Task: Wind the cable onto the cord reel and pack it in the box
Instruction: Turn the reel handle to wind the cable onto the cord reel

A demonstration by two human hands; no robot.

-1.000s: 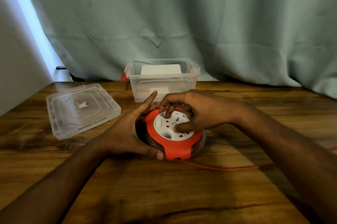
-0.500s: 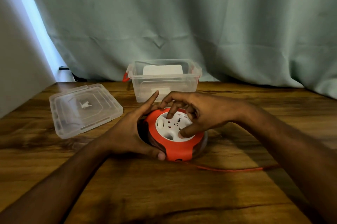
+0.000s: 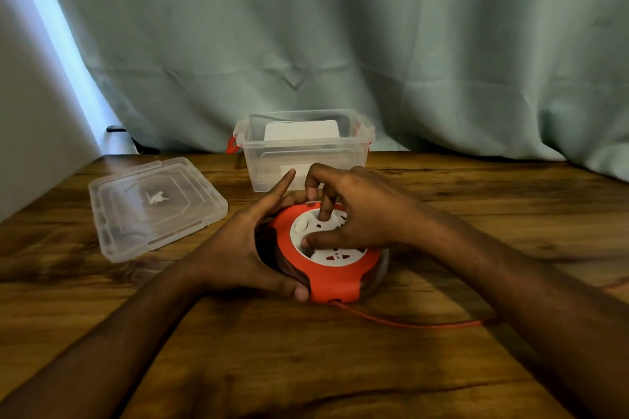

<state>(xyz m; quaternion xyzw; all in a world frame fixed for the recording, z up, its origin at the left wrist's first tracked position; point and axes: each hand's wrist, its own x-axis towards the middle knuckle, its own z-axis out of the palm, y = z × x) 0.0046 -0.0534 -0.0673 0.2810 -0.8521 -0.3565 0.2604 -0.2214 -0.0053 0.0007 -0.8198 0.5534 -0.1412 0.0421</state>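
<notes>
Bare table (image 3: 306,367) in front; box (image 3: 306,153) just behind reel (image 3: 333,268).

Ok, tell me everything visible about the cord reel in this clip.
The round orange plastic cord reel lies flat on the brown wooden table, its white socket face upward and dark wound cable showing at its side. The left hand cups its left edge; right-hand fingers press the white face. A thin orange cable trails right.
</notes>
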